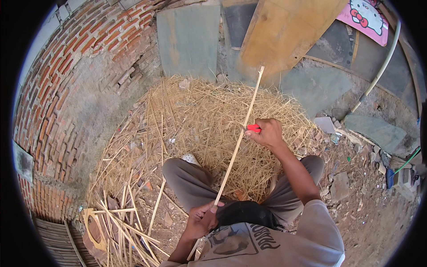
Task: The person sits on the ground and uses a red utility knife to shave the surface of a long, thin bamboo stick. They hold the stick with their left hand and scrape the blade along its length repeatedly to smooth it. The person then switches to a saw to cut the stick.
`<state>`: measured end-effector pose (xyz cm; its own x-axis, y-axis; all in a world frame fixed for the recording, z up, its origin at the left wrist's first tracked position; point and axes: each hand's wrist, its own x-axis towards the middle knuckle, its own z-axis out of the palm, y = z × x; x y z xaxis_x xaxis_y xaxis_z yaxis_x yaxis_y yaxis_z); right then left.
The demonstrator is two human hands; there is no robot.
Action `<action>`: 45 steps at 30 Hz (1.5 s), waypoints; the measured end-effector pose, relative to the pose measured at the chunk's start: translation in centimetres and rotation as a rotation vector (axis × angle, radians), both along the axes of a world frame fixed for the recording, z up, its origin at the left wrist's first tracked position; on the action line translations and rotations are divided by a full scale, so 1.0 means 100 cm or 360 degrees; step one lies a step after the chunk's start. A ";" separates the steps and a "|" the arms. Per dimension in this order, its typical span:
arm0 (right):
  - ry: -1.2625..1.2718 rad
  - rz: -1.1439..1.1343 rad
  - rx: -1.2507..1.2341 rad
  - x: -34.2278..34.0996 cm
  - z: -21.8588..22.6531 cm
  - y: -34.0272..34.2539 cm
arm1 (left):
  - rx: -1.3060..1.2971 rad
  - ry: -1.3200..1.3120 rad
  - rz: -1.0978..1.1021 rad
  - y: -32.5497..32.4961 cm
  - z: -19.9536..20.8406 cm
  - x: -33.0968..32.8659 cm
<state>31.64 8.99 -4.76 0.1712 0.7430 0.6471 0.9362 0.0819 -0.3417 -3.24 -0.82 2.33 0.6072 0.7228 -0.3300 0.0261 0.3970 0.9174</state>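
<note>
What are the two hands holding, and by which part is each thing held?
The left hand holds the bamboo strip by its lower part, near the lap. The right hand holds the red-handled knife by its handle.

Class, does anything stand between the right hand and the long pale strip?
Only the red-handled tool that the right hand holds at the strip; nothing else visible stands in the way.
</note>
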 end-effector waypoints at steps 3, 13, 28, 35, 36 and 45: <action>0.0471 -0.0459 -0.0260 0.040 -0.005 0.011 | -0.0073 0.0010 -0.0059 -0.006 0.000 -0.013; 0.0346 -0.0138 -0.0353 0.013 0.012 -0.002 | 0.0173 0.0182 0.0025 -0.001 -0.020 -0.017; -0.0002 0.0192 -0.0249 -0.023 0.024 -0.007 | -0.0160 -0.0204 0.0072 0.033 -0.004 0.025; 0.0043 0.0276 -0.0198 -0.022 0.009 -0.007 | -0.0008 0.0020 0.0035 0.030 -0.005 0.024; 0.0058 0.0266 -0.0186 -0.021 0.009 -0.007 | 0.0014 0.0044 0.0018 0.031 -0.005 0.024; 0.0121 0.0190 -0.0175 -0.018 0.012 -0.010 | -0.0074 -0.0033 0.0063 0.017 -0.011 0.022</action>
